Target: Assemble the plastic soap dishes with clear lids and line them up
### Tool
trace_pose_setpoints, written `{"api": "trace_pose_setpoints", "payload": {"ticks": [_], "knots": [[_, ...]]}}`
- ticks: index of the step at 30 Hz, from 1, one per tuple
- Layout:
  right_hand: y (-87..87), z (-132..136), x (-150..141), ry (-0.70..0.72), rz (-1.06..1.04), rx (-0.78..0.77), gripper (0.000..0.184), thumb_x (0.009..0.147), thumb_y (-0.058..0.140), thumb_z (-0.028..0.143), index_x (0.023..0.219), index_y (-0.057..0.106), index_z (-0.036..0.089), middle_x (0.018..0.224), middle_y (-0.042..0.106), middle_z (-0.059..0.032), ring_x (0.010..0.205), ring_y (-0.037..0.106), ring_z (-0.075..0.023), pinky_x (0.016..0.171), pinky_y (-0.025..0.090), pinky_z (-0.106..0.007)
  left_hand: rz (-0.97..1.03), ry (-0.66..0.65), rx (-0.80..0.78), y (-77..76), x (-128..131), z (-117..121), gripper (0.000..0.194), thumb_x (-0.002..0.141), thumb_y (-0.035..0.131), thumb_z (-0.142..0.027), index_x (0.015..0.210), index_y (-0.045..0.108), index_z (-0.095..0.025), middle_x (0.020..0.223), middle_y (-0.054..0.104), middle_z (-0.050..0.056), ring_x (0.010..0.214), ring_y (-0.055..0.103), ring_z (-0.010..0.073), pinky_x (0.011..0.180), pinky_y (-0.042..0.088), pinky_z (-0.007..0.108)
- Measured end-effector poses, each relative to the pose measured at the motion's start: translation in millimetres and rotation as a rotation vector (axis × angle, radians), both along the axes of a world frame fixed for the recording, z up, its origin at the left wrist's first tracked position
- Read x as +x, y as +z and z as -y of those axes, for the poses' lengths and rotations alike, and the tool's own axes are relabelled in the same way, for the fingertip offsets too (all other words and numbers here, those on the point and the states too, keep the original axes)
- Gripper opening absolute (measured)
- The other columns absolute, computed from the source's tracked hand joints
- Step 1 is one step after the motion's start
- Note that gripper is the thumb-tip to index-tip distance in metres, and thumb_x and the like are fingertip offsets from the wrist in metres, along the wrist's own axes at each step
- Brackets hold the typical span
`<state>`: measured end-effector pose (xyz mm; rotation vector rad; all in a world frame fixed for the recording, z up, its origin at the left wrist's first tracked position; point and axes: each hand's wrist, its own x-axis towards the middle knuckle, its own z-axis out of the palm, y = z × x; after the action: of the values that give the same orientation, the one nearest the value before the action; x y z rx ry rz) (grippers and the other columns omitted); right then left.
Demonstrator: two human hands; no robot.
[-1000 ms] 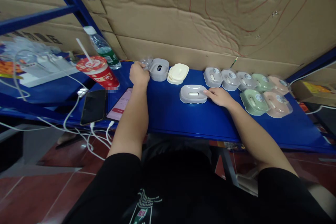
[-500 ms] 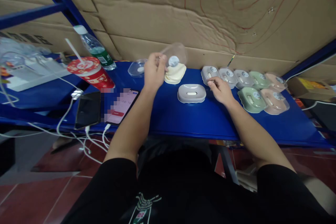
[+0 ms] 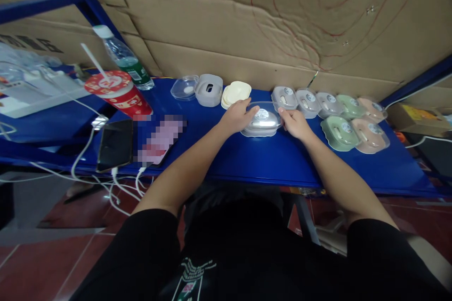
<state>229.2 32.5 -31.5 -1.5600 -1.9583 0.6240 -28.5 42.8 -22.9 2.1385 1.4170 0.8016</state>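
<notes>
A clear plastic lid (image 3: 271, 107) with a round white sticker is over a small grey box (image 3: 260, 132) near the middle of the blue table. My left hand (image 3: 237, 117) is closed on the lid's left side, thumb on top. At the opposite end, my right hand (image 3: 295, 123) pinches the lid's edge. Whether the lid is seated on the box, I cannot tell. Just behind my left hand lie cream-coloured pieces (image 3: 240, 90), with a grey part with a dark slot (image 3: 209, 96) and clear lids (image 3: 181, 91) further left.
Several lidded boxes in grey (image 3: 308, 106), green (image 3: 341, 138) and pink (image 3: 370, 138) stand at the right. On the left are a red cup with a straw (image 3: 122, 96), a water bottle (image 3: 132, 66), two phones (image 3: 116, 143) and white cables. Cardboard (image 3: 212, 23) walls the back.
My left hand has brought the clear lid right and down over the grey box. My right hand has moved slightly and now grips the lid's right edge.
</notes>
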Motion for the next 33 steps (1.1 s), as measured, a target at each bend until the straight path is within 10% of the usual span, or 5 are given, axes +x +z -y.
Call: {"api": "trace_pose_setpoints", "payload": {"ticks": [19, 25, 29, 33], "knots": [[-7.4, -5.4, -3.9, -0.014, 0.242, -0.14, 0.08, 0.104, 0.028, 0.086, 0.063, 0.06, 0.025, 0.066, 0.07, -0.0108, 0.081, 0.072, -0.0296, 0.072, 0.048, -0.038, -0.169, -0.082, -0.043, -7.4, -7.7, -6.1, 0.042, 0.109, 0.041, -0.043, 0.105, 0.076, -0.02, 0.116, 0.08, 0.014, 0.115, 0.074, 0.0303, 0.105, 0.056, 0.047], [0.5, -6.6, 5.6, -0.194, 0.24, 0.083, 0.075, 0.097, 0.041, 0.09, 0.069, 0.062, 0.024, 0.071, 0.07, -0.0105, 0.077, 0.067, -0.0286, 0.069, 0.046, -0.039, 0.072, -0.091, -0.401, -6.1, -3.4, -2.5, 0.047, 0.106, 0.053, -0.056, 0.122, 0.076, -0.018, 0.073, 0.075, 0.01, 0.068, 0.076, 0.0265, 0.066, 0.06, 0.04], [21.9, 9.9, 5.2, -0.367, 0.05, 0.409, 0.069, 0.103, 0.038, 0.084, 0.088, 0.069, 0.024, 0.079, 0.067, -0.0098, 0.086, 0.066, -0.0289, 0.078, 0.05, -0.043, 0.318, -0.187, -0.584, -3.9, 14.0, 12.5, 0.067, 0.102, 0.064, -0.059, 0.155, 0.059, -0.019, 0.118, 0.083, 0.018, 0.081, 0.083, 0.027, 0.067, 0.063, 0.035], [26.8, 39.1, -19.8, -0.204, -0.143, 0.425, 0.064, 0.103, 0.04, 0.082, 0.102, 0.07, 0.025, 0.087, 0.067, -0.0091, 0.091, 0.067, -0.0286, 0.082, 0.054, -0.044, 0.487, -0.361, -0.744, -5.6, 33.6, 25.6, 0.075, 0.101, 0.07, -0.053, 0.165, 0.047, -0.022, 0.16, 0.062, 0.023, 0.107, 0.083, 0.0313, 0.078, 0.067, 0.036]]}}
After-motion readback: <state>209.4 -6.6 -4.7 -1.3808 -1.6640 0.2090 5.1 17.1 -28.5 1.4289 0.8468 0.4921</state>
